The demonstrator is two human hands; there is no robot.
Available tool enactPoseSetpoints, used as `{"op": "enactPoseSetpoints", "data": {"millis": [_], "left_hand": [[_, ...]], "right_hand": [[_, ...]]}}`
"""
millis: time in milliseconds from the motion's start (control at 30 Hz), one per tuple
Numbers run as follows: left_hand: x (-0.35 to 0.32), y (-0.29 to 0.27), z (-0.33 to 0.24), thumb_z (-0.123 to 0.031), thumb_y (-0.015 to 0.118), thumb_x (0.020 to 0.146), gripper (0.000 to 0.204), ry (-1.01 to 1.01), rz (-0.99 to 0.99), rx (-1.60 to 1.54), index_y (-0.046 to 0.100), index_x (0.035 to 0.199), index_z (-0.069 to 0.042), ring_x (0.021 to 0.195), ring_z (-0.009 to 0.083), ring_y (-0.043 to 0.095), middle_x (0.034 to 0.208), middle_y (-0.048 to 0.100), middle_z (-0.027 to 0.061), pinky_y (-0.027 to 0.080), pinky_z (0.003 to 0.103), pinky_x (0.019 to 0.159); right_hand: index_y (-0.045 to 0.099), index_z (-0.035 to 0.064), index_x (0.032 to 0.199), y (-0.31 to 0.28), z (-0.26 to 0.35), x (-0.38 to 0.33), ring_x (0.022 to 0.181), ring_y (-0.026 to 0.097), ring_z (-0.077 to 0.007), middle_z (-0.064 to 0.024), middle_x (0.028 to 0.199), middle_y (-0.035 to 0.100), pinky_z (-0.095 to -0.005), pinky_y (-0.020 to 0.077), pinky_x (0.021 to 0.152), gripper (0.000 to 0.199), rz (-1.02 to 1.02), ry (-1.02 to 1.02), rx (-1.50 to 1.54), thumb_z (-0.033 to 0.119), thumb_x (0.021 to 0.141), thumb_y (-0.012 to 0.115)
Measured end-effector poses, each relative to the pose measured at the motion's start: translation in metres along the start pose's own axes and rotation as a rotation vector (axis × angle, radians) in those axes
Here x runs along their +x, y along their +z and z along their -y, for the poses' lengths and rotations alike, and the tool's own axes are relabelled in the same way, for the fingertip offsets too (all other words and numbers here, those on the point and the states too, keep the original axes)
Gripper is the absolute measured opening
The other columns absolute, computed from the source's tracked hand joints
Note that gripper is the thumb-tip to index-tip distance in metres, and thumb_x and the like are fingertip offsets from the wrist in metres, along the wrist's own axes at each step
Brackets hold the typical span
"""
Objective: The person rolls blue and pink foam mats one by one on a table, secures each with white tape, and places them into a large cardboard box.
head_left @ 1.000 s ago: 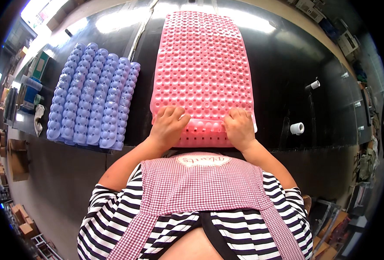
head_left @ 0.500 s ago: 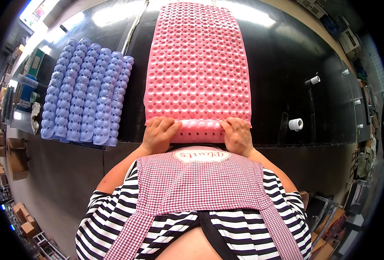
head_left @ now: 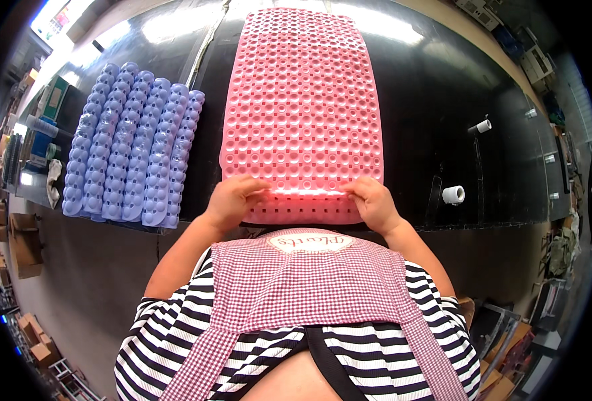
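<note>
A long pink bubbled bath mat [head_left: 303, 120] lies lengthwise before me, its near end at the table's front edge. Across that near end runs a raised fold, with a strip of small square holes below it. My left hand [head_left: 234, 200] pinches the fold at its left side, fingers closed. At the right side my right hand [head_left: 374, 202] grips the same fold between thumb and fingers. The fingertips hide the ends of the fold.
Several rolled blue-violet bubbled mats [head_left: 129, 147] lie side by side at the left of the black table [head_left: 443, 87]. Two white rolls, a near one [head_left: 454, 195] and a farther one [head_left: 484, 125], lie at the right. Boxes [head_left: 54, 100] and small items stand at the far left.
Both hands have shifted from resting over the mat's near edge to pinching the fold, wrists farther out to the sides. More of the holed strip shows below the fold.
</note>
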State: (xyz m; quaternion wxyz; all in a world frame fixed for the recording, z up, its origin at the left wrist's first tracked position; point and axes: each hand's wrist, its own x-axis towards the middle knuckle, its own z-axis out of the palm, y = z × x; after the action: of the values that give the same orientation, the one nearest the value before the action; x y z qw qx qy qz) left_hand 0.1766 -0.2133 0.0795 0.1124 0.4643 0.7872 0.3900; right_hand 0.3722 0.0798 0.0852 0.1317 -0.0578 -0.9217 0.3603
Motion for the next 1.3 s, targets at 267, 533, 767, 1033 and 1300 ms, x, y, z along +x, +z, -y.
{"op": "enactPoseSetpoints", "data": {"millis": [267, 533, 767, 1033, 1300], "left_hand": [[0.011, -0.003, 0.005, -0.012, 0.076, 0.085, 0.014, 0.179, -0.002, 0.324, 0.07, 0.097, -0.009, 0.084, 0.0274, 0.07, 0.105, 0.066, 0.0089, 0.056, 0.039, 0.072], [0.013, -0.002, -0.008, -0.021, 0.074, 0.085, 0.019, 0.28, -0.104, 0.603, 0.07, 0.101, -0.011, 0.097, 0.028, 0.063, 0.105, 0.064, 0.0063, 0.051, 0.041, 0.084], [0.055, -0.003, 0.001, -0.016, 0.073, 0.085, 0.018, 0.192, -0.222, 0.562, 0.067, 0.101, -0.011, 0.09, 0.0278, 0.064, 0.098, 0.065, 0.0051, 0.049, 0.042, 0.082], [0.026, 0.005, -0.007, -0.008, 0.059, 0.086, 0.042, 0.188, -0.051, 0.54, 0.064, 0.127, -0.007, 0.094, 0.0319, 0.068, 0.109, 0.068, 0.0157, 0.056, 0.04, 0.081], [0.077, 0.021, -0.003, -0.066, 0.055, 0.094, 0.087, -0.081, 0.036, 0.533, 0.03, 0.162, -0.018, 0.155, 0.0513, 0.003, 0.168, 0.007, 0.0301, -0.004, 0.072, 0.118]], "right_hand": [[0.069, 0.0038, 0.095, 0.0, -0.004, 0.01, 0.084, 0.067, -0.0262, -0.0077, 0.102, 0.062, -0.0354, 0.0558, 0.074, 0.017, -0.079, -0.147, -0.286, 0.007, 0.081, 0.079], [0.071, 0.0072, 0.093, -0.011, 0.004, 0.02, 0.097, 0.064, -0.0291, -0.0081, 0.099, 0.064, -0.0392, 0.0533, 0.082, 0.015, -0.035, -0.272, -0.474, 0.015, 0.082, 0.076], [0.069, 0.0074, 0.092, -0.008, -0.011, 0.057, 0.087, 0.062, -0.0284, -0.0082, 0.089, 0.062, -0.0401, 0.0527, 0.079, 0.009, -0.252, -0.223, -0.437, 0.011, 0.084, 0.071], [0.067, 0.0055, 0.117, 0.008, -0.008, 0.022, 0.09, 0.07, -0.0306, -0.0126, 0.1, 0.071, -0.04, 0.0568, 0.076, 0.031, -0.26, -0.263, -0.554, 0.011, 0.087, 0.063], [0.024, 0.0157, 0.164, 0.021, -0.03, 0.059, 0.158, -0.003, -0.0432, -0.0255, 0.171, 0.0, -0.0596, 0.0022, 0.126, 0.09, 0.011, -0.066, -0.52, 0.051, 0.094, 0.066]]}}
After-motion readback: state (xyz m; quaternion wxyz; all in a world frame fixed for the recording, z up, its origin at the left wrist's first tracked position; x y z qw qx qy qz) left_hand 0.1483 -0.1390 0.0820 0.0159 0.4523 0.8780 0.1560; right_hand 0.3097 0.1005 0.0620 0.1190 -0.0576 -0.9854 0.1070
